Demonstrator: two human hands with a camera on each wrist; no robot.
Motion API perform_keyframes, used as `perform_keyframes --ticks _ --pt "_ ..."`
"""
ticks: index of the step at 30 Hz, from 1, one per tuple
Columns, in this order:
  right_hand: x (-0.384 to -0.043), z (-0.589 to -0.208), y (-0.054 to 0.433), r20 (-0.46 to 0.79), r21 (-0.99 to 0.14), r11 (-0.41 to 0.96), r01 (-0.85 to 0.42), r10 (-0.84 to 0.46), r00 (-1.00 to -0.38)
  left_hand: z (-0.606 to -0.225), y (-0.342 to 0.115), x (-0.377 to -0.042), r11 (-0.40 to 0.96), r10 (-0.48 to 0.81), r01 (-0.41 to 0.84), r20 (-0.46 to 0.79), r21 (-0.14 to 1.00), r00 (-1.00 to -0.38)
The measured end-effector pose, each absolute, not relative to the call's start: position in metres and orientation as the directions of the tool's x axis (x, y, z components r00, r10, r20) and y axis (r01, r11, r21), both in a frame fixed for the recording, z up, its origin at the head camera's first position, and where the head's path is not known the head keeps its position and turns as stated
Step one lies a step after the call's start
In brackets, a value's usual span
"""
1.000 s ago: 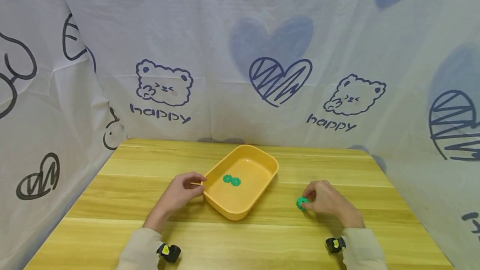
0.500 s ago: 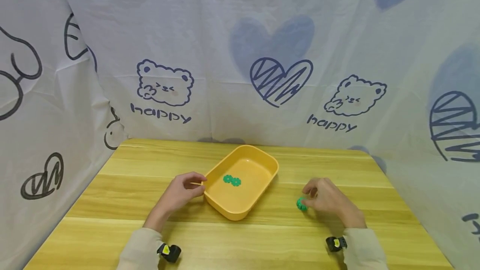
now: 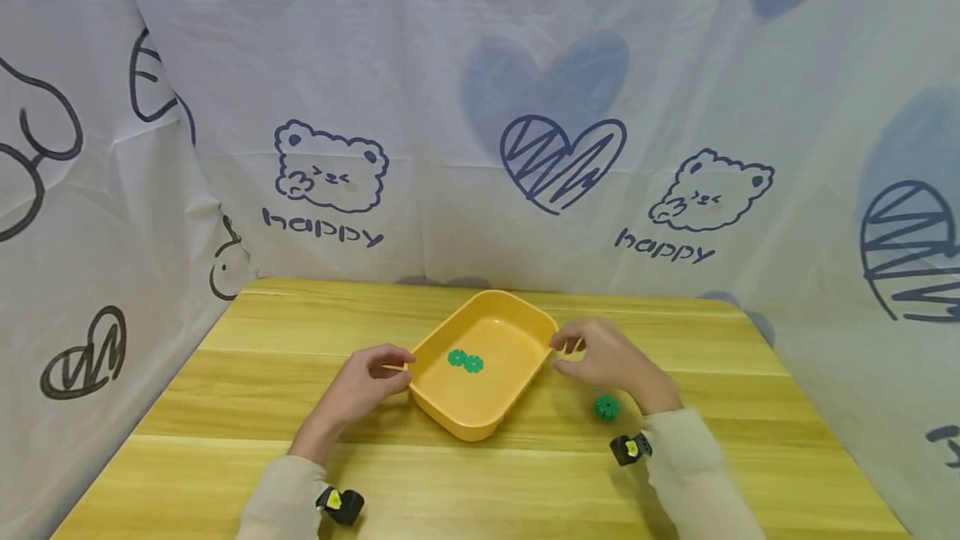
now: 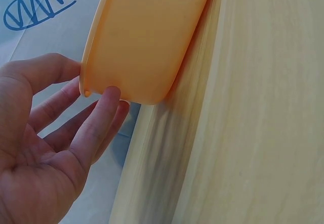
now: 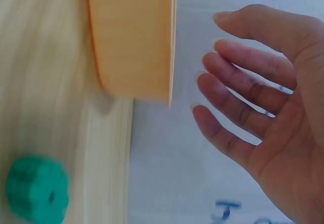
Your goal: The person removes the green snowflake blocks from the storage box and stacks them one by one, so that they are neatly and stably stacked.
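Observation:
A yellow plastic bin (image 3: 517,340) stands at an angle on the wooden table. Two small green notched discs (image 3: 465,361) lie side by side on its floor. My left hand (image 3: 366,382) holds the bin's left corner, the fingertips against the outer wall and rim. Near the right corner is my right hand (image 3: 603,357), its fingers apart and bent loosely, with nothing in them. In the right wrist view a small gap separates those fingertips from the bin. A thick round green stack of notched discs (image 5: 38,189), with a hole in its middle, sits on the table near the right wrist.
The wooden table (image 3: 300,315) ends at a white cloth backdrop (image 3: 435,148) with bear and heart drawings. Cloth also hangs along both sides. A black strap device (image 3: 341,505) is on the left wrist, and another black strap device (image 3: 630,448) on the right.
My right hand has let go of the green stack and moved left and away from me, to the bin's right corner. The stack stays on the table. The left hand keeps its place.

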State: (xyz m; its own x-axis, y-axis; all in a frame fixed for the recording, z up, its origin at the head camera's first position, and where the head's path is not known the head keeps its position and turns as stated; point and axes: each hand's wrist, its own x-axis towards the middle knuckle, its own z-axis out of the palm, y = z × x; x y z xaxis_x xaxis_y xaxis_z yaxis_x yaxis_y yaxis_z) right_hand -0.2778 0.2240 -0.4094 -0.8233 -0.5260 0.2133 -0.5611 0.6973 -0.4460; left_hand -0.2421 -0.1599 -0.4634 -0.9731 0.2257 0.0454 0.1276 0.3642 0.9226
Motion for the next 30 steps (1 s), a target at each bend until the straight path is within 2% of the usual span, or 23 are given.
perform_keyframes --ticks 13,18,30 --pt "-0.311 -0.416 0.159 0.206 -0.450 0.595 -0.666 -0.657 -0.726 -0.463 -0.159 -0.241 0.362 0.231 0.128 0.044 0.924 -0.972" --pt "-0.317 -0.427 0.138 0.201 -0.401 0.603 -0.689 -0.676 -0.709 -0.462 -0.160 -0.241 0.359 0.234 0.138 0.054 0.923 -0.971" --pt "-0.316 -0.446 0.108 0.065 -0.400 0.712 -0.577 -0.606 -0.793 -0.464 -0.160 -0.242 0.352 0.238 0.131 0.047 0.927 -0.970"
